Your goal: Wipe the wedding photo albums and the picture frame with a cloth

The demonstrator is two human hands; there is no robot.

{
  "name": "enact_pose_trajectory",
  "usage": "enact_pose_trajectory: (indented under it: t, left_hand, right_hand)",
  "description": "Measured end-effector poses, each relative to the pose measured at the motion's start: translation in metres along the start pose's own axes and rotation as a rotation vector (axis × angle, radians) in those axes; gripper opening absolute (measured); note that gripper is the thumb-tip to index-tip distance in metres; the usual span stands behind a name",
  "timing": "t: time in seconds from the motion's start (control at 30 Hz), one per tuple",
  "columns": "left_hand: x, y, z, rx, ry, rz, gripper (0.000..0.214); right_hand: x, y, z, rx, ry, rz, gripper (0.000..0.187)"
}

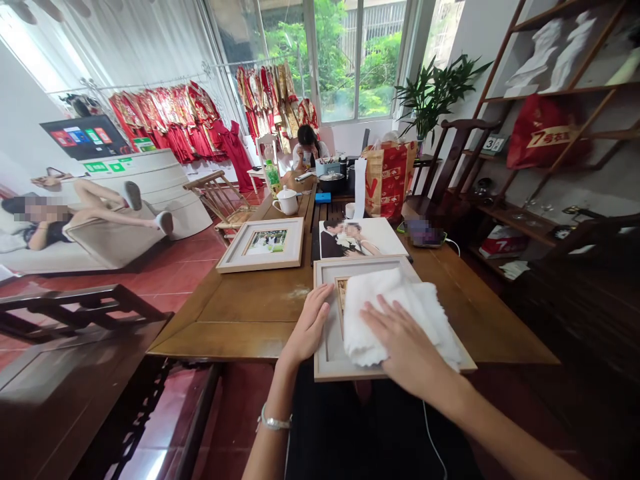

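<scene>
A light wooden picture frame (327,357) lies at the near edge of the wooden table (245,313), overhanging it toward me. My left hand (309,325) rests flat on the frame's left border, fingers stretched out. My right hand (405,340) presses flat on a white cloth (395,300) that covers most of the frame's glass. A second framed photo (263,243) lies farther left on the table. An unframed wedding photo print (360,238) lies just beyond the near frame.
A phone (424,233) with a cable lies to the right. A white teapot (287,200), a red paper bag (390,175) and a person seated are at the far end. Dark chairs (75,313) stand left; another person lies on a sofa (100,243).
</scene>
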State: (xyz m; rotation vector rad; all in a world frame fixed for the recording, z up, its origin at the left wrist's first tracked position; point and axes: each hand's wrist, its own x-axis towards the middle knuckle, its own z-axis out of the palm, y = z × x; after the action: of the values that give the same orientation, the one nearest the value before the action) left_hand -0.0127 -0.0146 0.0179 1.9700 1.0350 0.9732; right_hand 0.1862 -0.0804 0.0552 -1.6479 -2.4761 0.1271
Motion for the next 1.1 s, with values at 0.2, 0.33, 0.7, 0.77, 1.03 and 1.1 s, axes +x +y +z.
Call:
enact_pose_trajectory:
  t: [0.2,0.33,0.7,0.77,1.03,1.1]
  left_hand:
    - [0.001,0.001,-0.001,-0.015,-0.003,-0.042,0.053]
    - [0.001,0.0,-0.001,-0.04,-0.005,-0.048,0.054]
    - [0.0,-0.002,-0.003,-0.044,-0.064,0.038,0.051]
    - [0.0,-0.001,-0.003,-0.052,-0.061,0.038,0.051]
    - [0.001,0.004,-0.004,-0.056,-0.054,0.041,0.05]
    - [0.001,0.004,-0.004,-0.056,-0.054,0.042,0.051]
  right_hand:
    - [-0.019,-0.041,-0.006,0.212,-0.068,-0.264,0.084]
    - [-0.032,-0.025,-0.031,0.323,-0.202,-0.418,0.086]
    - [-0.026,0.081,-0.027,0.109,-0.103,-0.139,0.078]
    - [-0.004,0.1,-0.019,0.061,-0.065,-0.198,0.077]
    - [0.094,0.109,-0.028,0.065,-0.037,-0.543,0.038]
    - [0.115,0.095,-0.03,0.073,-0.041,-0.605,0.033]
